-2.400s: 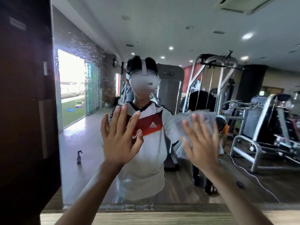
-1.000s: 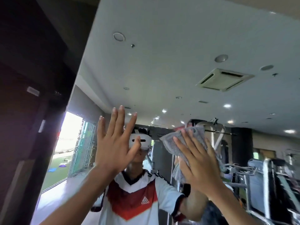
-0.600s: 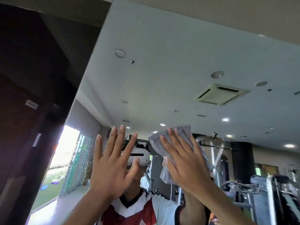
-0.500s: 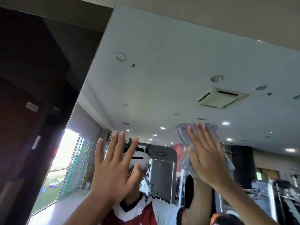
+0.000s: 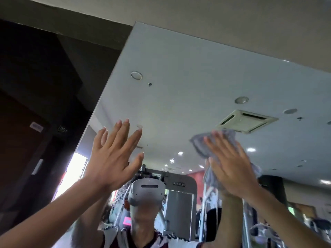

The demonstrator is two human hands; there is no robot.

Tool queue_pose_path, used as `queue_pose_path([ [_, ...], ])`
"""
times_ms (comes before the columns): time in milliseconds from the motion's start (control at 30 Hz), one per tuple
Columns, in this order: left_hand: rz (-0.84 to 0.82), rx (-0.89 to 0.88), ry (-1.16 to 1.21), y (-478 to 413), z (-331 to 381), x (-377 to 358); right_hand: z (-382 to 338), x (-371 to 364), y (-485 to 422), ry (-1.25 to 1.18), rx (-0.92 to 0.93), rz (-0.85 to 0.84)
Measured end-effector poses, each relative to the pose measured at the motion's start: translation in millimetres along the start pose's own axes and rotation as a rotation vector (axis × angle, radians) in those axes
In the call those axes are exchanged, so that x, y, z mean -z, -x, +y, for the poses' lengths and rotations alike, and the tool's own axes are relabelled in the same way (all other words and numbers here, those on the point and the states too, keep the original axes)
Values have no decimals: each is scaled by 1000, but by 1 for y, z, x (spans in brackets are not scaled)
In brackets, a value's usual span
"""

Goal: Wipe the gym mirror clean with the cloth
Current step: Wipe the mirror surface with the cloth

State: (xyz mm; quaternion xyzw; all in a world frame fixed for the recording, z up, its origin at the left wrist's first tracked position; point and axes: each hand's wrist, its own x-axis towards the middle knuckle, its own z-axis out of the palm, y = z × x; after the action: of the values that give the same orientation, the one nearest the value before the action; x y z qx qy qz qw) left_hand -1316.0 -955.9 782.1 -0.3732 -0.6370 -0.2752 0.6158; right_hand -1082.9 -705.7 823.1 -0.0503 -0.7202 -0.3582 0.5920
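The large wall mirror (image 5: 188, 72) fills the view, its top edge running across the upper part of the frame. My right hand (image 5: 231, 163) presses a crumpled grey cloth (image 5: 201, 143) flat against the glass with straight fingers, high on the mirror. The cloth shows above and to the left of the fingers and hangs below the palm. My left hand (image 5: 114, 156) is raised with spread fingers, flat against or very near the glass to the left of the cloth; contact is unclear. It holds nothing.
A dark brown wall panel (image 5: 35, 104) borders the mirror on the left. The beige ceiling (image 5: 215, 18) runs just above the mirror's top edge. The glass reflects a person wearing a headset, gym machines, ceiling lights and an air-conditioning vent.
My view has tilted upward and both hands have climbed from chest height toward the mirror's top. The right hand swept the cloth left, then right and higher.
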Motion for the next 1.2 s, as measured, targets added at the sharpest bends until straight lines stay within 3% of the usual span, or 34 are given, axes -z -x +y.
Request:
queue_pose_path([
  [133, -1, -8, 23, 0, 0, -2, -14, -4, -71, 54, -400, 93],
  [200, 0, -1, 15, -1, -1, 0, -45, -10, -85, 76, -470, 119],
  [333, -13, -12, -30, 0, 1, 3, -90, -17, -42, 97, -2, 7],
  [400, -23, -73, -74, -4, -6, 10, -66, -12, -26, 68, 97, -31],
  [467, -31, -167, -125, -8, -22, 16, -36, -6, -31, 48, -34, -17],
  [533, -52, -223, -155, -8, -36, 17, -22, -1, -57, 20, -288, 8],
  [600, -45, -176, -109, -6, -40, 14, -34, -2, -95, 36, -491, 84],
  [667, -12, -102, -73, -5, -40, 9, -59, -6, -130, 41, -570, 81],
  [733, 18, -43, -63, -3, -41, 7, -90, -8, -144, 59, -429, 15],
  [867, 20, 76, -15, 7, -51, 8, -118, -12, -99, 65, 92, -148],
  [933, 22, 55, -16, 13, -52, 5, -96, -9, -69, 69, 179, -161],
  [1067, 21, 54, 4, 14, -53, 3, -49, 4, -90, 53, -104, -94],
  [1200, 38, 54, 21, 15, -53, 2, -79, -4, -141, 95, -413, -46],
])
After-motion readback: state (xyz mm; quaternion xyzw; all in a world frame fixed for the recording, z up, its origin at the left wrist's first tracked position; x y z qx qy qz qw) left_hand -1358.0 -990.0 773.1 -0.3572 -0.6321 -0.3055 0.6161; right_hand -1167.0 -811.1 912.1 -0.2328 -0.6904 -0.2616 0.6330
